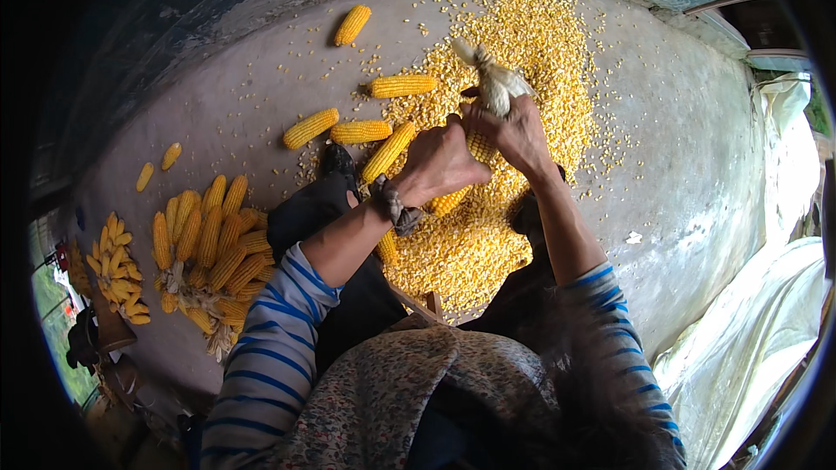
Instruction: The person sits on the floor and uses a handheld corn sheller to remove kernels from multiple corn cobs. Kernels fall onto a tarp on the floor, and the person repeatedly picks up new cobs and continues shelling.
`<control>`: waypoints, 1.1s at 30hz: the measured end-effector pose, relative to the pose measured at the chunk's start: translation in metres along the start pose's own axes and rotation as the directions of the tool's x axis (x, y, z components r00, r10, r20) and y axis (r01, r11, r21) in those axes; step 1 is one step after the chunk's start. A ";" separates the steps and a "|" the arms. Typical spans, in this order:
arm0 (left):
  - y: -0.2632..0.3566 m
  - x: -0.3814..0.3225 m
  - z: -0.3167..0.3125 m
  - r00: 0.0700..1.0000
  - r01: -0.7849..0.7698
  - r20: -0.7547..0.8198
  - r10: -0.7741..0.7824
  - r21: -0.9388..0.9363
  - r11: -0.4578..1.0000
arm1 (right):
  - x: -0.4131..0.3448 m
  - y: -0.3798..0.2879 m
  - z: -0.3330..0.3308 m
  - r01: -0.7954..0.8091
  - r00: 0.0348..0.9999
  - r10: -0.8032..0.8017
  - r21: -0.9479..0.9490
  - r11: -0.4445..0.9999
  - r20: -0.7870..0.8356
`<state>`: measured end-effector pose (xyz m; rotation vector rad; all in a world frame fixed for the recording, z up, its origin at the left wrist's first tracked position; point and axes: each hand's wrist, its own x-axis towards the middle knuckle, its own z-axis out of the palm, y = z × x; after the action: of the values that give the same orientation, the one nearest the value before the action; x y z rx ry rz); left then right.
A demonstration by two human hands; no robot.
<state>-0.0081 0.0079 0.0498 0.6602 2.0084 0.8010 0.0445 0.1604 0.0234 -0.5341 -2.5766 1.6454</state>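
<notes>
My right hand [513, 130] is closed around an ear of corn [482, 145], near the pale husk [498, 88] that still clings to one end. Curled over the same ear just to the left is my left hand [441, 156], its fingertips hidden beneath it. A yellow cob end [449, 202] shows below this hand; the hand hides whether it belongs to that ear. A dark band circles my left wrist. Under both hands spreads a heap of loose corn kernels [542, 46]. One bare-grained cob [390, 151] lies close to my left hand.
Several husked cobs [403, 85] lie left of the heap on the concrete floor [686, 124]. Further left is a pile of corn ears [212, 235], with a smaller bunch [117, 267] beyond. White sheeting [751, 339] hangs at right. A wooden edge [418, 307] shows between my legs.
</notes>
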 end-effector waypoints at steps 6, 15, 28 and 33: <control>-0.030 0.008 0.031 0.997 -0.015 -0.076 0.001 -0.185 0.983 | 0.016 0.007 0.006 -0.290 0.925 0.300 0.077 0.954 -0.234; -0.018 0.008 0.018 0.984 -0.144 -0.098 0.151 0.069 0.987 | 0.003 0.004 0.016 0.270 0.944 -0.320 -0.365 0.891 -0.084; -0.011 -0.002 0.013 0.976 -0.120 -0.175 0.134 0.088 0.989 | 0.011 0.007 -0.016 -0.374 0.907 0.419 0.528 0.763 0.037; -0.018 0.004 0.006 0.990 -0.043 -0.142 0.027 -0.108 0.993 | 0.008 0.001 -0.001 -0.268 0.931 0.365 0.620 0.737 -0.031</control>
<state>-0.0077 0.0006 0.0323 0.5906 2.0655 0.9967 0.0376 0.1642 0.0222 -1.0233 -1.7439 2.2855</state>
